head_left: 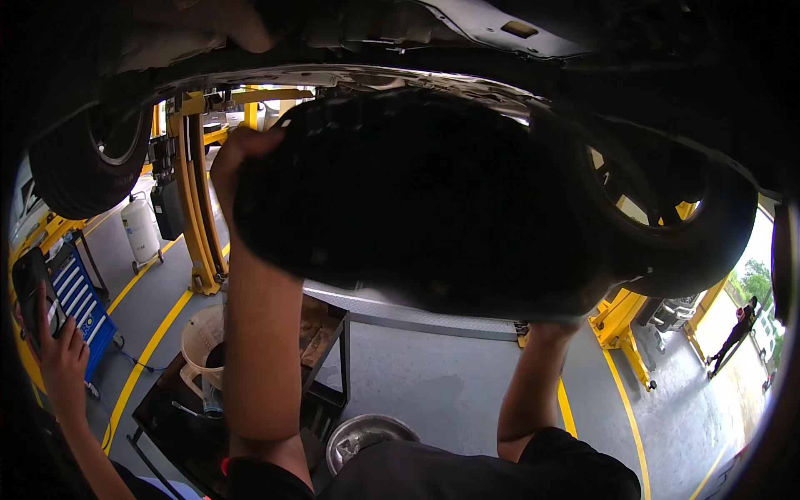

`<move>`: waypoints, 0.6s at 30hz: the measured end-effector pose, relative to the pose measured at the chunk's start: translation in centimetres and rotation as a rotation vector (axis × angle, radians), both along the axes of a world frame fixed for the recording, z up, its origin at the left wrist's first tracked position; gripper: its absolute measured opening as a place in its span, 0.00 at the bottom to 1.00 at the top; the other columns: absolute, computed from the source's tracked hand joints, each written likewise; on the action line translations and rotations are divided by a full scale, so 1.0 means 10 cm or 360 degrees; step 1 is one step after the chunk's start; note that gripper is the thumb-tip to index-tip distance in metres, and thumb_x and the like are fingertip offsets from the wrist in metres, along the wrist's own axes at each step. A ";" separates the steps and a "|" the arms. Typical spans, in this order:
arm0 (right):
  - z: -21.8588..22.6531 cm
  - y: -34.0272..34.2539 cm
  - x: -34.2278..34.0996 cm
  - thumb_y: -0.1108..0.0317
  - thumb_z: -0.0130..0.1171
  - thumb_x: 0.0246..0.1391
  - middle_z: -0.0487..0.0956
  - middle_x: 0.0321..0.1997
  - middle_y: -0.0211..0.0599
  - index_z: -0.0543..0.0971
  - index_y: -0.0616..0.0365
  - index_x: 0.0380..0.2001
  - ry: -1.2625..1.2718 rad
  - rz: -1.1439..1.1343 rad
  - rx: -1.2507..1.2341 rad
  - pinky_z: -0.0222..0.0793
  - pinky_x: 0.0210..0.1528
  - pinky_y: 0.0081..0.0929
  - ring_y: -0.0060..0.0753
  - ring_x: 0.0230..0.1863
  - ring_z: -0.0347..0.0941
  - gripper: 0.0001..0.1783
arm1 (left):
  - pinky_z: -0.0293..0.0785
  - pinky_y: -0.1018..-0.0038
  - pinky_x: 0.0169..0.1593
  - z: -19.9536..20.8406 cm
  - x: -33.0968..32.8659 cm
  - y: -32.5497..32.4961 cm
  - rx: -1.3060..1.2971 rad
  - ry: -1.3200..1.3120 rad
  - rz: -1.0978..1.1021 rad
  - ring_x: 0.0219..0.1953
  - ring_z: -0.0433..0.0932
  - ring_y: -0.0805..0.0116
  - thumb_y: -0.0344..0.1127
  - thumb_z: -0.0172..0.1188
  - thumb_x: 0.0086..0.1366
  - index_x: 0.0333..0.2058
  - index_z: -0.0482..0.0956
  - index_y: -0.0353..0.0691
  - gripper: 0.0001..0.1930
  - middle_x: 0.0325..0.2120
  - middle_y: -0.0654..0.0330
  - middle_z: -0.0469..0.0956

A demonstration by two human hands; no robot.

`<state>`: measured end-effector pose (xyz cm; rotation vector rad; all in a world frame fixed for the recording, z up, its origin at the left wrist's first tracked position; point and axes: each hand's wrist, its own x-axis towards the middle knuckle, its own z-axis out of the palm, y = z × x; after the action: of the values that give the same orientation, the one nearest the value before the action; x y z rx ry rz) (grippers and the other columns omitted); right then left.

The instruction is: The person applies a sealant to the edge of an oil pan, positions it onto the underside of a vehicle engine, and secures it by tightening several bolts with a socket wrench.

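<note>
A large dark panel [400, 200], probably a plastic undercover, is held up below the raised car's underside [467, 79]. It is too dark for its surface details to show. My left hand [242, 158] grips its left edge, the thumb side bent over the rim. Raised from the lower right, my right hand [557, 330] meets the panel's lower right edge; its fingers are hidden behind the panel.
Tyres hang left [92, 162] and right [700, 225]. Below are a black cart [179, 400] with a jug [202, 342], and a metal bowl [367, 437]. Another person's hand [62, 354] holds a phone at left. Yellow lift posts [193, 192], a blue tool cabinet [83, 292] and a white tank [140, 229] stand around.
</note>
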<state>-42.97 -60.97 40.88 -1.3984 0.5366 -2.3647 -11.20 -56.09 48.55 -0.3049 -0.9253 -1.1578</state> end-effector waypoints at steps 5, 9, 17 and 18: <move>0.64 0.14 0.12 0.49 0.59 0.56 0.78 0.52 0.41 0.71 0.58 0.57 -0.0019 0.0218 -0.0604 0.77 0.55 0.37 0.38 0.52 0.77 0.31 | 0.80 0.65 0.46 0.61 -0.14 -0.01 -0.0431 -0.0244 -0.0472 0.39 0.83 0.57 0.38 0.54 0.59 0.37 0.82 0.35 0.14 0.35 0.51 0.83; 1.17 0.29 0.35 0.48 0.65 0.52 0.78 0.44 0.40 0.66 0.59 0.58 -0.0214 0.0473 -0.0818 0.79 0.34 0.24 0.32 0.39 0.79 0.38 | 0.77 0.48 0.50 0.96 -0.13 -0.02 -0.0626 -0.0430 -0.0786 0.47 0.80 0.47 0.49 0.49 0.65 0.49 0.76 0.34 0.25 0.44 0.46 0.80; 1.63 0.25 0.34 0.55 0.61 0.60 0.76 0.48 0.41 0.63 0.62 0.60 -0.0279 0.0058 -0.0859 0.77 0.29 0.16 0.29 0.38 0.79 0.33 | 0.64 0.33 0.58 1.32 -0.21 -0.10 -0.0700 -0.0597 -0.0095 0.65 0.59 0.38 0.69 0.46 0.65 0.66 0.56 0.42 0.43 0.64 0.43 0.60; 1.65 0.25 0.34 0.57 0.60 0.61 0.77 0.47 0.41 0.64 0.63 0.59 -0.0261 0.0125 -0.0897 0.77 0.28 0.15 0.29 0.38 0.79 0.30 | 0.73 0.37 0.54 1.33 -0.19 -0.15 -0.0773 -0.0690 -0.0037 0.64 0.62 0.39 0.69 0.51 0.62 0.67 0.53 0.43 0.45 0.64 0.44 0.59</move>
<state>-39.56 -58.47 57.36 -1.3760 -0.2498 -2.6475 -13.11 -57.56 61.85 -0.4654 -1.5937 -1.0258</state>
